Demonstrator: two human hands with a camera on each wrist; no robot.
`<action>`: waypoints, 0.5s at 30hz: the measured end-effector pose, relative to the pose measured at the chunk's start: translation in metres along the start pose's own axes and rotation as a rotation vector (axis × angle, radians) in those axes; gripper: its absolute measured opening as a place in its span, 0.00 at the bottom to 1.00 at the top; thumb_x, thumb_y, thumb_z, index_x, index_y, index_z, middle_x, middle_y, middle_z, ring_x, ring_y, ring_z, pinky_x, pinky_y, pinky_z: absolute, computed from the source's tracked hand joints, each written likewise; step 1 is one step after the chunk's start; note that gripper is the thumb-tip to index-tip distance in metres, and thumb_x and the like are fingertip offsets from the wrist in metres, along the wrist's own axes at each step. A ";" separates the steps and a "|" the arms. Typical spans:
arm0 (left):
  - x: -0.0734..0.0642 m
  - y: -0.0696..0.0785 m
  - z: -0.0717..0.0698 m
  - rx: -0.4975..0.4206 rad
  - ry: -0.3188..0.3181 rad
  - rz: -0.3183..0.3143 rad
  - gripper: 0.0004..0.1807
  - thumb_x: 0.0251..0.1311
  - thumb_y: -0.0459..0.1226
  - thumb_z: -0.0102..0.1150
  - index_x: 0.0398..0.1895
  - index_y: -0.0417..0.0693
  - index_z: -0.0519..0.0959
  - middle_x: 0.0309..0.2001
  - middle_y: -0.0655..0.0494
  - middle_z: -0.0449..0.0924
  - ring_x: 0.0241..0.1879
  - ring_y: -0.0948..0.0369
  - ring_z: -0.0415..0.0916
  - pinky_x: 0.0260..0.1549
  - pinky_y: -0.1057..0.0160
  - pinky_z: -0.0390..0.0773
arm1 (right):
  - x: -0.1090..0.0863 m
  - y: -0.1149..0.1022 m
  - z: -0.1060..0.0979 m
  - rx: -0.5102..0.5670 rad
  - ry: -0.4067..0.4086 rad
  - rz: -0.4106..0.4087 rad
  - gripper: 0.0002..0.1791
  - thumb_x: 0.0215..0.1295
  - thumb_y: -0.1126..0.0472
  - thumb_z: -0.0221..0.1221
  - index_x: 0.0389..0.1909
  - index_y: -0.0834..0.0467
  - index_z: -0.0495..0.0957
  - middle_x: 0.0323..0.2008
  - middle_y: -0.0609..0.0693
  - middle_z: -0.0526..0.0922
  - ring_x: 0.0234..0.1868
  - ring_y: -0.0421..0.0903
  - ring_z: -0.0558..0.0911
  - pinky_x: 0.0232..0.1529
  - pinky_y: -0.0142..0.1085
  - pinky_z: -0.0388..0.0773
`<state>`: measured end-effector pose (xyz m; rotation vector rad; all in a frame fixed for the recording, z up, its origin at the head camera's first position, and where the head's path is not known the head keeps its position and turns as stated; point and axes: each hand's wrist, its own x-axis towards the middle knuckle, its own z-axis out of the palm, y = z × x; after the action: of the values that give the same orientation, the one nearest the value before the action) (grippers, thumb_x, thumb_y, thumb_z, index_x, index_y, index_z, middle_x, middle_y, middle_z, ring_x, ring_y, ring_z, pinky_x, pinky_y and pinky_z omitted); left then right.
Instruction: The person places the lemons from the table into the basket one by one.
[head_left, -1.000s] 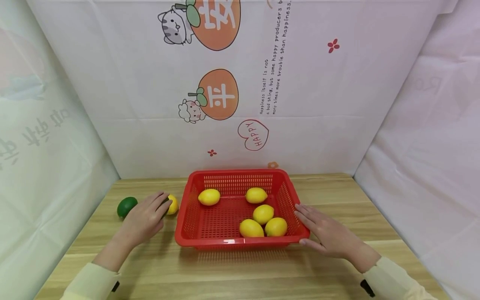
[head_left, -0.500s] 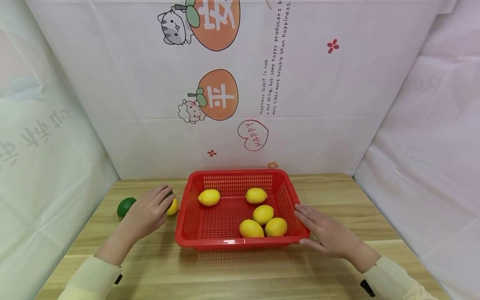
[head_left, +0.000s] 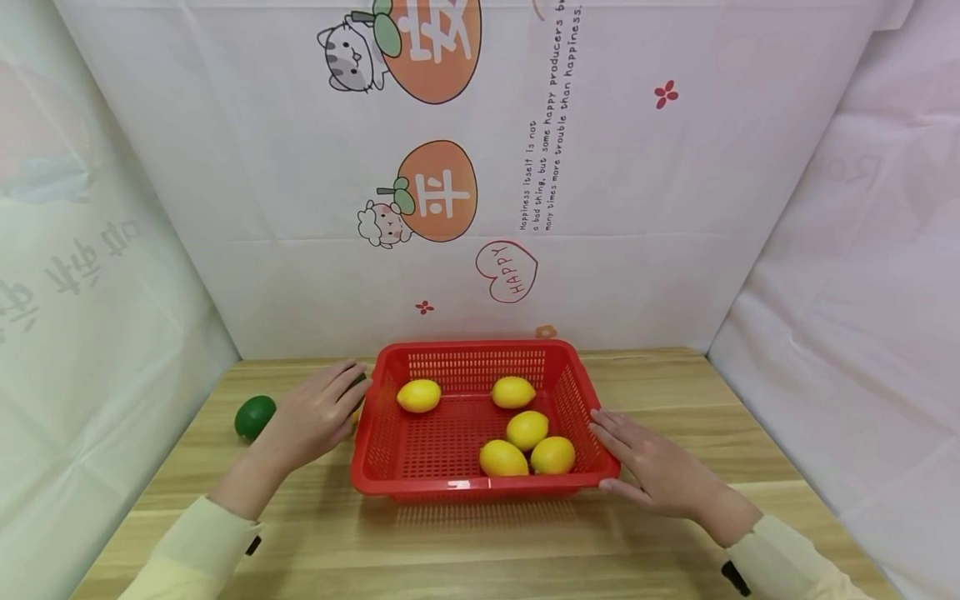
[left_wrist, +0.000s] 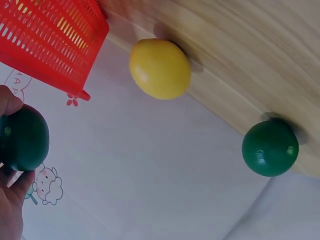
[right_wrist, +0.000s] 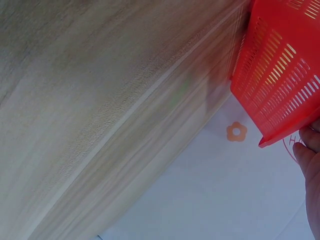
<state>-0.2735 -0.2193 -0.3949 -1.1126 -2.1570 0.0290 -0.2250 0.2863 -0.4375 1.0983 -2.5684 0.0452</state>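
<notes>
My left hand (head_left: 309, 418) holds a dark green lime (left_wrist: 25, 137) just off the left side of the red plastic basket (head_left: 480, 485). In the left wrist view, thumb and fingers grip this lime from both sides; in the head view it is mostly covered by the fingers. A yellow lemon (left_wrist: 160, 69) lies on the table below that hand, nearly hidden from the head view. Farther left sits another green lime (head_left: 255, 417). My right hand (head_left: 656, 471) rests on the basket's right rim with its fingers extended and the thumb by the near corner.
Several lemons lie in the basket: one lemon (head_left: 418, 396) at the back left, another lemon (head_left: 513, 392) at the back right, the others near the front right. The wooden table (head_left: 480, 558) ends at a white printed sheet (head_left: 615, 275) behind, with white sheets on both sides.
My left hand, gripping the lime, has moved right and slightly farther back toward the basket's left rim, covering the lemon on the table. The right hand and basket stay in place.
</notes>
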 end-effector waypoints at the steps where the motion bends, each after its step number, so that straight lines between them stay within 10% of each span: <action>1: 0.002 0.001 0.001 0.004 0.002 0.004 0.26 0.46 0.32 0.68 0.53 0.32 0.78 0.55 0.35 0.77 0.56 0.42 0.73 0.50 0.44 0.77 | 0.000 0.000 0.000 -0.002 -0.001 0.002 0.41 0.63 0.36 0.57 0.66 0.64 0.70 0.67 0.58 0.68 0.65 0.57 0.70 0.56 0.50 0.74; 15: 0.023 0.009 0.007 0.023 -0.036 0.033 0.28 0.46 0.33 0.70 0.55 0.35 0.78 0.57 0.38 0.76 0.60 0.44 0.71 0.54 0.47 0.75 | 0.000 0.000 0.001 0.012 -0.009 0.013 0.41 0.63 0.36 0.57 0.67 0.63 0.68 0.68 0.58 0.67 0.66 0.56 0.69 0.57 0.50 0.74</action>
<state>-0.2805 -0.1950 -0.3896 -1.1428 -2.1643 0.0896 -0.2256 0.2864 -0.4388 1.0893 -2.5865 0.0593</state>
